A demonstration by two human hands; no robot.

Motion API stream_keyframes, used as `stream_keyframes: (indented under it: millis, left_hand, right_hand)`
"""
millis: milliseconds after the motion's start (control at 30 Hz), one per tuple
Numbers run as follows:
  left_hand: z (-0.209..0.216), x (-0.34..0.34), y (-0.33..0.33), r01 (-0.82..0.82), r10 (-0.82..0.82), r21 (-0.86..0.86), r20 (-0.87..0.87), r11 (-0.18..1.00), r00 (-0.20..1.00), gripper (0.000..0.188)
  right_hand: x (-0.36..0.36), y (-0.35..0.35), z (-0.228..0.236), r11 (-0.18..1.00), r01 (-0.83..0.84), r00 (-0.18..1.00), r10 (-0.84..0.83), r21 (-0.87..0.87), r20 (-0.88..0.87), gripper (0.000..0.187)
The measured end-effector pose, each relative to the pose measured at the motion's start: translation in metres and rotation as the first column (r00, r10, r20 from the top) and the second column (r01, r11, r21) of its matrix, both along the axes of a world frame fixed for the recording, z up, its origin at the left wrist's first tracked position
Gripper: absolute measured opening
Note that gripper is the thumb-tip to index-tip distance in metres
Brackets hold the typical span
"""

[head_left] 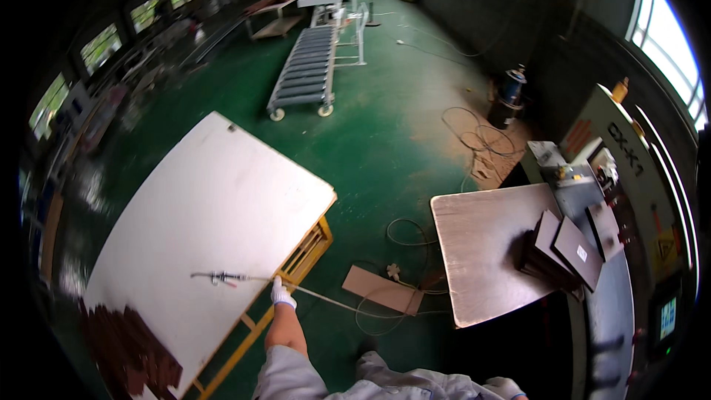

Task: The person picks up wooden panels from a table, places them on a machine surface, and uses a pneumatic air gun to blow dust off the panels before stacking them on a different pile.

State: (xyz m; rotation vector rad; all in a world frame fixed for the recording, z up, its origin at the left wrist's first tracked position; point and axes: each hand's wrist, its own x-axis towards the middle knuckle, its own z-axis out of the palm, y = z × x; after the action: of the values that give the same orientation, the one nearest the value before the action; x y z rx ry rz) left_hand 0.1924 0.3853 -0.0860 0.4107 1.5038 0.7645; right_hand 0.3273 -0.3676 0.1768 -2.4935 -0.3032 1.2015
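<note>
My left hand (282,295), in a white glove, is at the right edge of a large white-topped table (215,200). Its fingers look closed round a thin pale air hose (333,301), which runs right from there toward the floor. At the hose's other end an air blow gun (226,278) with a thin bent nozzle lies over the white top. My right hand (506,387), also gloved, shows only in part at the bottom edge, near my body; its fingers are hidden.
Dark brown strips (133,348) are heaped on the white table's near left corner. To the right, a worn board (489,244) carries stacked brown panels (552,252) beside a machine (629,155). A brown panel (381,289) and looped hose lie on the green floor. A roller conveyor (305,63) stands ahead.
</note>
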Motion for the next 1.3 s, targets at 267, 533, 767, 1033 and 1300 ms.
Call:
stream_keyframes:
  millis: [267,533,767,1033,1300]
  left_hand:
    - [-0.049,0.016,-0.105,0.403,-0.281,-0.041,0.653,0.914,0.703,0.031]
    - [-0.026,0.084,-0.512,0.979,-0.849,-0.004,0.498,-0.203,-0.174,0.022]
    - [0.148,0.174,-0.714,0.302,-0.265,0.343,0.151,-0.889,-0.952,0.023]
    - [0.235,0.277,-0.842,-0.437,0.278,0.326,-0.433,-0.838,-0.857,0.027]
    - [0.358,0.474,-0.949,-0.884,0.588,-0.07,-0.77,-0.463,-0.247,0.041]
  right_hand:
    - [-0.022,-0.029,-0.006,0.922,0.346,0.938,-0.34,-0.174,0.066,0.068]
    - [-0.058,-0.075,-0.03,0.623,0.757,0.642,-0.766,0.194,-0.045,0.066]
    - [-0.027,-0.199,-0.029,-0.723,0.556,-0.401,-0.665,0.409,-0.63,0.051]
    - [0.054,-0.291,0.091,-0.812,0.305,-0.088,-0.545,0.498,-0.834,0.009]
    - [0.098,-0.399,0.019,0.298,0.927,0.085,-0.758,0.228,0.646,0.023]
